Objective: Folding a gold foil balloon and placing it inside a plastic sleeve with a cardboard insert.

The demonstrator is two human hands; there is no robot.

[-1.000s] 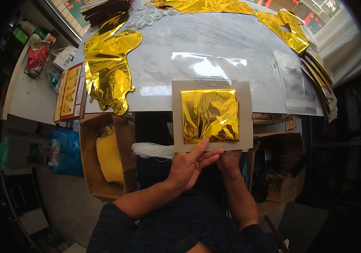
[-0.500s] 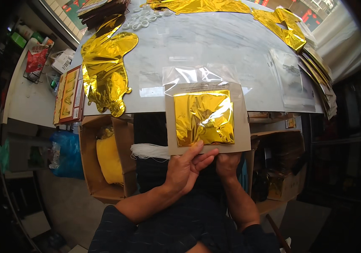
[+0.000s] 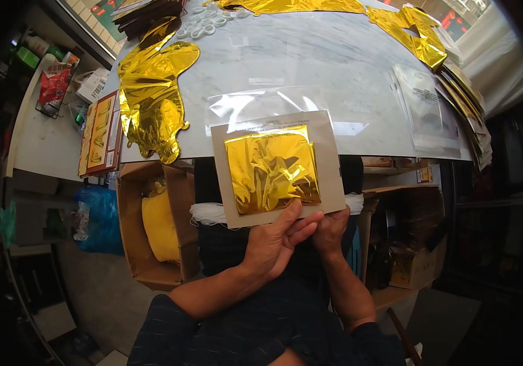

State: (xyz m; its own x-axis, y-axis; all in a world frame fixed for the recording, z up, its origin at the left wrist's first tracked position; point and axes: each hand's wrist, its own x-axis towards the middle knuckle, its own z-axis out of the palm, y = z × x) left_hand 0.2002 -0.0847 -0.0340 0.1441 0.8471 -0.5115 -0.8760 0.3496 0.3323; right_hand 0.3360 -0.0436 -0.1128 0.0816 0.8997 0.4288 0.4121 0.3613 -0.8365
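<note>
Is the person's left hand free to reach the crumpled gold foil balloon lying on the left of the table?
Probably not right away: the left hand grips the grey card with the folded gold foil. The gold foil balloon lies in the open, with nothing in between.

Place: small packing workshop
Worktop: pale table (image 3: 310, 67) strewn with gold foil balloons (image 3: 151, 104) and clear plastic sleeves (image 3: 423, 107)
Storage: open cardboard boxes (image 3: 158, 226) underneath
Side: cluttered shelf (image 3: 48, 104)

Clear bag (image 3: 261, 107) behind grey card, red-gold flat packs (image 3: 100, 131) at table's left edge
</note>
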